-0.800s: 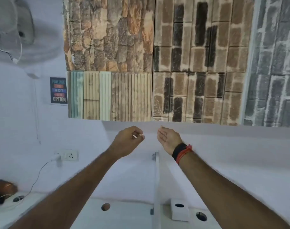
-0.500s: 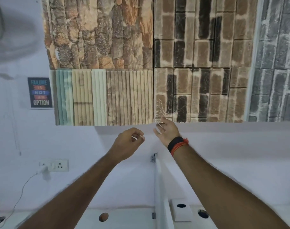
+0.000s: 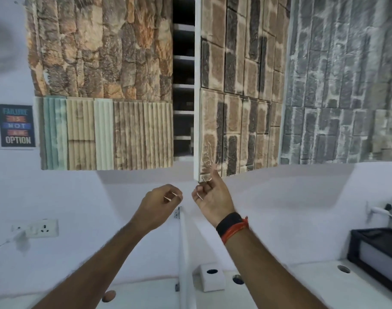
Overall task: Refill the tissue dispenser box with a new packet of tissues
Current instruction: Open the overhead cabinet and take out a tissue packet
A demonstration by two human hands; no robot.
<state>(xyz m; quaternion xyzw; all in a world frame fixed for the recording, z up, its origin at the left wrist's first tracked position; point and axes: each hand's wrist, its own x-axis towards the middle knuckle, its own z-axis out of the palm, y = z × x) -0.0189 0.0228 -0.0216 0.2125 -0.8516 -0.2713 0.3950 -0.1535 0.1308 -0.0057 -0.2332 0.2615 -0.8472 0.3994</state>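
A white cube tissue dispenser box with a dark oval hole on top stands on the white desk, low in the middle. My right hand is raised to the wall cabinet and grips the bottom corner of its right door, which is swung partly open. Dark shelves show in the gap. My left hand hangs loosely curled below the left door, holding nothing. No tissue packet can be made out.
A white divider panel rises from the desk between my arms. A black box sits at the right, a wall socket with a plug at the left, a poster above it. The desk has round cable holes.
My right hand rose to the cabinet door's bottom corner, closed on it and pulled it open, showing shelves. The left hand stayed about where it was. The view moved closer.
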